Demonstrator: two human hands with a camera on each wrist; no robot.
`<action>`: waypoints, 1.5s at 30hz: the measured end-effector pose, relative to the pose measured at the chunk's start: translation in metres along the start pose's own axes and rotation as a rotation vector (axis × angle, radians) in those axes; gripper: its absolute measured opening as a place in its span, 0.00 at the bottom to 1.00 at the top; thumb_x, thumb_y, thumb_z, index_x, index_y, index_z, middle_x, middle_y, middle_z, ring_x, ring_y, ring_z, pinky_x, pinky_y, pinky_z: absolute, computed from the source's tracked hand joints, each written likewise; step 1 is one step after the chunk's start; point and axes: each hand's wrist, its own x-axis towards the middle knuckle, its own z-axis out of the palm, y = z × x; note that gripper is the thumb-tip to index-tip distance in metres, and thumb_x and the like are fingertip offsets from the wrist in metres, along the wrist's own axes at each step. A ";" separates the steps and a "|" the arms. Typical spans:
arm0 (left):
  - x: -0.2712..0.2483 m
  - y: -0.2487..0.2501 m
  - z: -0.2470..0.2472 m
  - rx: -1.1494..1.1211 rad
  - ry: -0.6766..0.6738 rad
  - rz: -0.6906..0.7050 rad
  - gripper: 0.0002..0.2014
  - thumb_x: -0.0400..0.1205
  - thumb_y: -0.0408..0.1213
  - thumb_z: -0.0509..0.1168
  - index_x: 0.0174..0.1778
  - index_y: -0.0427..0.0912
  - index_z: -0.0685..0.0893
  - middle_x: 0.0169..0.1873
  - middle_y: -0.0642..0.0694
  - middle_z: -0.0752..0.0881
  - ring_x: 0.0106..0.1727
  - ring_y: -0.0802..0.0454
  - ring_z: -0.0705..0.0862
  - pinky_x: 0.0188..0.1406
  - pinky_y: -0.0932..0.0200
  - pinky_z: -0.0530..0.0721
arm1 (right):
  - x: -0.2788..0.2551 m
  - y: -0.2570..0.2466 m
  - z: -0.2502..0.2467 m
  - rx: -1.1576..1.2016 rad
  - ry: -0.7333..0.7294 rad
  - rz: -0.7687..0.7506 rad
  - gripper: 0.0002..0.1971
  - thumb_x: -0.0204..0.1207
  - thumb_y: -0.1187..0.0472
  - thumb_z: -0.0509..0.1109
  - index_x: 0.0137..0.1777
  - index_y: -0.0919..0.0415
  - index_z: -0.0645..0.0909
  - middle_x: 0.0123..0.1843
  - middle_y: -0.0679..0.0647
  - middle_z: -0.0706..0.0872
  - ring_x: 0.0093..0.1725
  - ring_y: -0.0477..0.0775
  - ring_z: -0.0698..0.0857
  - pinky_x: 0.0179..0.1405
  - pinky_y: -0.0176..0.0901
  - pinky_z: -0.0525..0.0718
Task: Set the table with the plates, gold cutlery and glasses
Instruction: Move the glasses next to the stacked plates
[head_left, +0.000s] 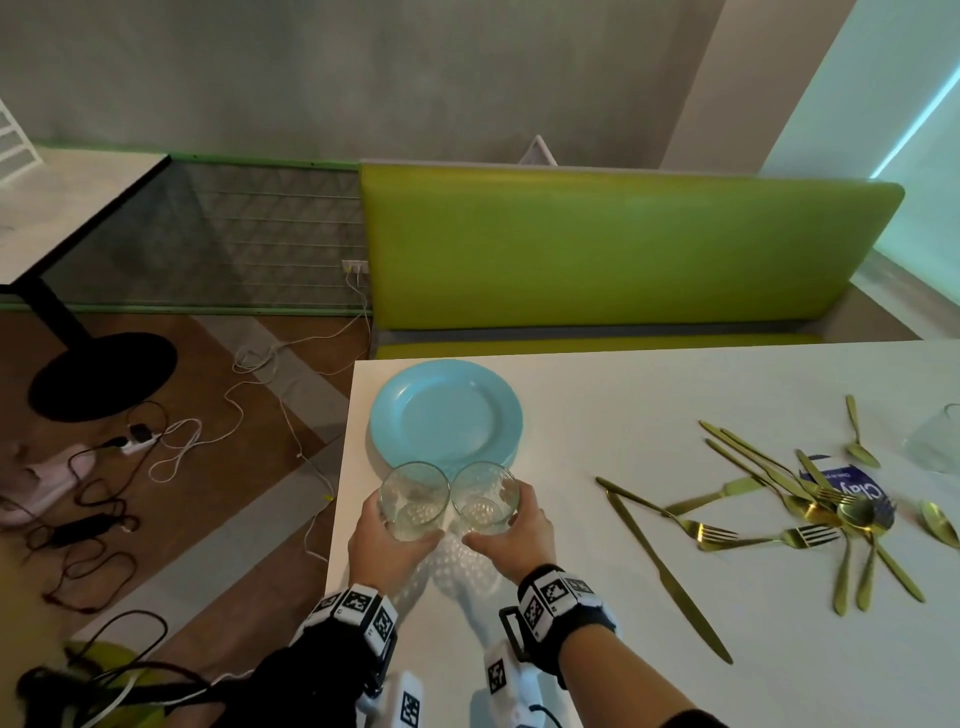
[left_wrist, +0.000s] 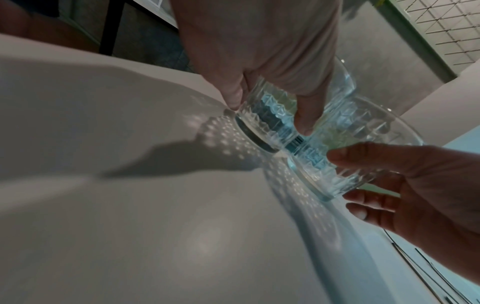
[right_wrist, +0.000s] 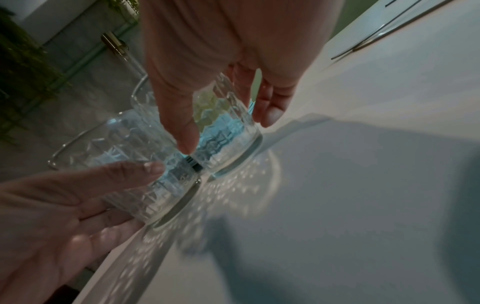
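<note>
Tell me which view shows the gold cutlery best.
The head view: the cutlery lies scattered across the right of the white table, its forks, spoons and knives distinct. Each wrist view catches only a few thin dark lines of it at the frame edge.

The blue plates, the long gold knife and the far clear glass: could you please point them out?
Stack of round blue plates (head_left: 447, 410), head view, centre of the top plate.
Long gold knife (head_left: 670, 582), head view, mid-blade.
Far clear glass (head_left: 935, 441), head view, its side wall.
</note>
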 end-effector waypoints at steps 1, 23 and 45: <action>0.001 0.000 0.001 0.007 -0.003 -0.002 0.43 0.62 0.38 0.83 0.72 0.40 0.71 0.65 0.40 0.82 0.64 0.42 0.81 0.65 0.51 0.79 | 0.001 0.000 -0.001 0.002 -0.002 0.001 0.43 0.56 0.55 0.83 0.71 0.48 0.67 0.62 0.54 0.80 0.63 0.57 0.79 0.64 0.49 0.80; -0.027 0.073 0.023 0.112 0.299 0.594 0.47 0.67 0.68 0.60 0.67 0.27 0.74 0.64 0.29 0.77 0.66 0.44 0.67 0.69 0.48 0.60 | 0.000 -0.015 -0.102 0.062 0.029 0.004 0.47 0.65 0.68 0.80 0.80 0.56 0.57 0.77 0.56 0.72 0.73 0.55 0.74 0.68 0.41 0.75; -0.089 0.326 0.432 0.186 -0.567 0.449 0.30 0.76 0.35 0.70 0.73 0.39 0.66 0.69 0.40 0.75 0.67 0.44 0.78 0.66 0.55 0.80 | 0.052 0.181 -0.485 0.227 0.657 0.325 0.37 0.67 0.66 0.78 0.76 0.57 0.67 0.63 0.59 0.83 0.58 0.57 0.83 0.60 0.45 0.79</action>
